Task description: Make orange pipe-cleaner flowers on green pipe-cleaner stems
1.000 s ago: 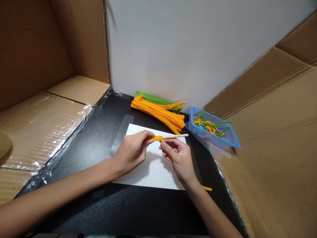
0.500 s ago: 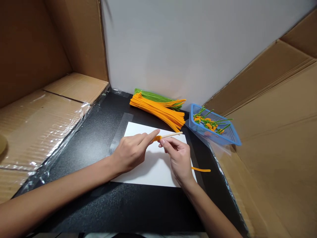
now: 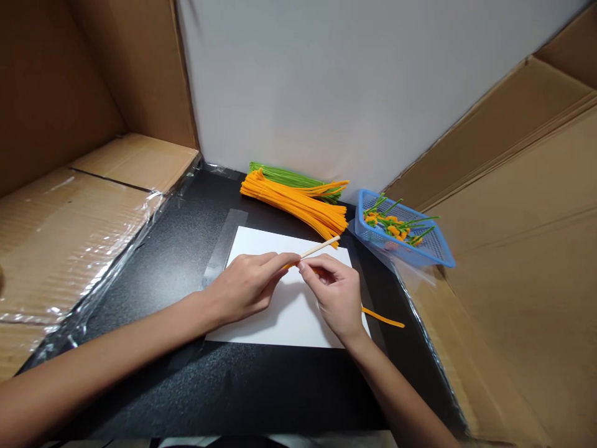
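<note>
Stick (image 3: 321,247) of pale wood pokes up from your fingertips over the white sheet (image 3: 261,244). Your left hand (image 3: 247,286) and right hand (image 3: 333,295) are both closed, pinching it. An orange pipe cleaner (image 3: 383,319) trails off the sheet's right edge. Beyond the sheet lie an orange bundle (image 3: 293,205) and a blue basket (image 3: 401,249).

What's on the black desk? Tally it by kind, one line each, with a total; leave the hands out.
Pipe cleaner piles: 2, the orange pile and the green pile
Loose orange pipe cleaner: 1
Stick: 1
Sheet of paper: 1
Basket: 1, small pieces inside not counted
Total: 6
</note>
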Available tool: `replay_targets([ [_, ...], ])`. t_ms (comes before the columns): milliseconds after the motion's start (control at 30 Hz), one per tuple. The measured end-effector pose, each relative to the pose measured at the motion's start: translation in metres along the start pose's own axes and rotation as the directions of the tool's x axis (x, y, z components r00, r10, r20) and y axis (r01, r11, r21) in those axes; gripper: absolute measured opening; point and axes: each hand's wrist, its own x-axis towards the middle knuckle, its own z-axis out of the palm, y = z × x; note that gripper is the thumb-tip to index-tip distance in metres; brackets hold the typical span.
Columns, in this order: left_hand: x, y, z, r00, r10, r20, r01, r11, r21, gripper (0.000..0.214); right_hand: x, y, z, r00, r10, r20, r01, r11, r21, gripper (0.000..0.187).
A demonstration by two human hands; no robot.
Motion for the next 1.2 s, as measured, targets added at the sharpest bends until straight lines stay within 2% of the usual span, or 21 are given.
replay_targets([
  [200, 0.001, 0.008, 0.005, 0.989, -0.076, -0.129, 0.061, 0.991, -0.121, 0.032, -0.001, -0.001, 0.001, 0.999, 0.044, 0.012, -0.044, 0.999, 0.019, 0.014],
  [333, -0.002, 0.011, 0.008, 0.982, -0.101, -0.162, 0.078, 0.987, -0.143, 0.032, 0.001, 0.000, 0.003, 0.989, 0.139, 0.041, -0.142, 0.985, 0.096, 0.016],
  [567, -0.009, 0.004, 0.015, 0.980, -0.005, -0.201, 0.023, 0.996, 0.085, 0.036, 0.004, 0.002, 0.005, 0.954, 0.266, 0.141, -0.295, 0.918, 0.265, 0.023],
  [667, -0.009, 0.004, 0.014, 0.979, -0.020, -0.202, 0.032, 0.998, 0.055, 0.037, 0.004, 0.007, 0.007, 0.927, 0.329, 0.179, -0.371, 0.868, 0.329, 0.024],
  [767, -0.007, 0.008, 0.012, 0.980, -0.089, -0.180, 0.080, 0.995, -0.058, 0.038, 0.005, 0.013, 0.009, 0.895, 0.373, 0.246, -0.445, 0.797, 0.409, 0.028],
  [833, -0.005, 0.011, 0.011, 0.976, -0.165, -0.146, 0.142, 0.978, -0.152, 0.037, 0.006, 0.015, 0.010, 0.901, 0.364, 0.234, -0.432, 0.790, 0.434, 0.028],
  [900, -0.004, 0.013, 0.011, 0.961, -0.261, -0.089, 0.233, 0.942, -0.241, 0.033, 0.005, 0.016, 0.010, 0.924, 0.331, 0.190, -0.381, 0.822, 0.422, 0.027],
  [1033, -0.004, 0.017, 0.013, 0.908, -0.419, 0.030, 0.397, 0.832, -0.388, 0.025, 0.002, 0.016, 0.013, 0.947, 0.292, 0.134, -0.321, 0.867, 0.382, 0.027],
  [1200, -0.006, 0.019, 0.017, 0.887, -0.460, 0.036, 0.419, 0.771, -0.480, 0.020, -0.003, 0.017, 0.018, 0.956, 0.284, 0.076, -0.290, 0.868, 0.404, 0.025],
])
